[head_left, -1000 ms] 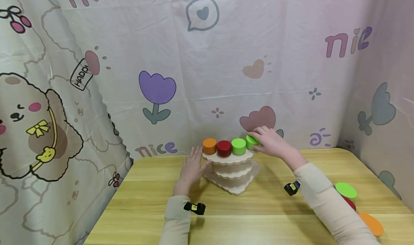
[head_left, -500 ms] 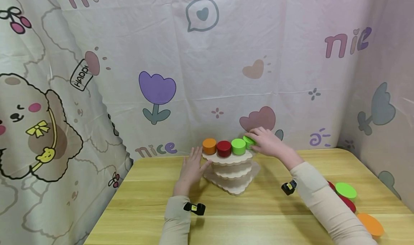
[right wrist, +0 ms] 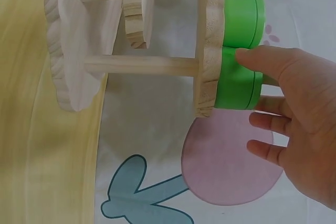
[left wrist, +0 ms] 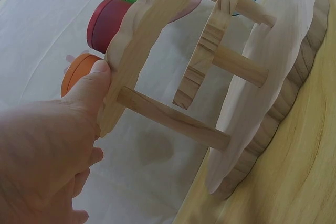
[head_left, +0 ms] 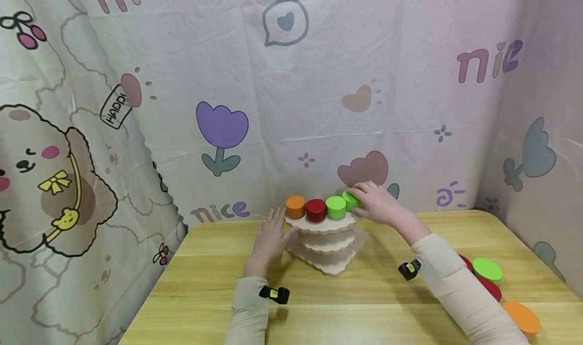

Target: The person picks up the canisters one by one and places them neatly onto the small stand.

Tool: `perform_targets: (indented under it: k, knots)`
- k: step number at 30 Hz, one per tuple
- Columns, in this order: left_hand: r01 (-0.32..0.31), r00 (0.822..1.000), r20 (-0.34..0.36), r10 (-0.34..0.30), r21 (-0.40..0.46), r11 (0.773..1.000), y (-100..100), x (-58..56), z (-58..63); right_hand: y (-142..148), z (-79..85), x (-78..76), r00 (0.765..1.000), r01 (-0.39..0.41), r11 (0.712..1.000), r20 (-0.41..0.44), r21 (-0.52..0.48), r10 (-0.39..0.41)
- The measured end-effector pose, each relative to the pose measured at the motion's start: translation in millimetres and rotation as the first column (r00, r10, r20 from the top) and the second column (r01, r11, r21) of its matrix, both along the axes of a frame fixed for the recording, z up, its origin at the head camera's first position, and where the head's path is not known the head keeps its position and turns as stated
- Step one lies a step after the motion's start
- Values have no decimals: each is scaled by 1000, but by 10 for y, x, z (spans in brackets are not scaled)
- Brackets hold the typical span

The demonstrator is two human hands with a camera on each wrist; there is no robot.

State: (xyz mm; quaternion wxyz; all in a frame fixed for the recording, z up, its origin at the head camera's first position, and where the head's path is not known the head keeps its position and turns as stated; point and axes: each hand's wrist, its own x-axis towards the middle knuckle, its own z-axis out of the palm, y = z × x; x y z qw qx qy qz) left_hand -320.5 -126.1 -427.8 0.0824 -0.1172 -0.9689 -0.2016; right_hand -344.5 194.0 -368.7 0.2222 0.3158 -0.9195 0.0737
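A pale wooden tiered stand with scalloped edges stands on the table. Along its top tier sit an orange round block, a dark red round block and a green round block. At the row's right end my right hand pinches a second green round block, which sits on the top tier beside the first green one. My left hand rests at the stand's left side with fingers extended. Its thumb lies at the top tier's edge, close by the orange block.
At the table's right side, partly behind the right sleeve, lie a green disc-topped piece, red pieces and an orange piece. A printed cloth hangs behind the table.
My right hand has moved slightly left with the end green block, bringing it closer to the other green block. The left hand has stayed in place.
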Motion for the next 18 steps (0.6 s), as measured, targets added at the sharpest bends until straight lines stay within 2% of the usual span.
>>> perform_targets:
  k: [10, 18]
  knots:
    - [8, 1000, -5, -8, 3, 1000, 7, 9, 0, 127, -35, 191, 999, 48, 998, 12, -42, -47]
    - [-3, 1000, -1, 3, 3, 1000, 1, 10, 3, 263, -117, 383, 996, 26, 999, -88, -36, -29]
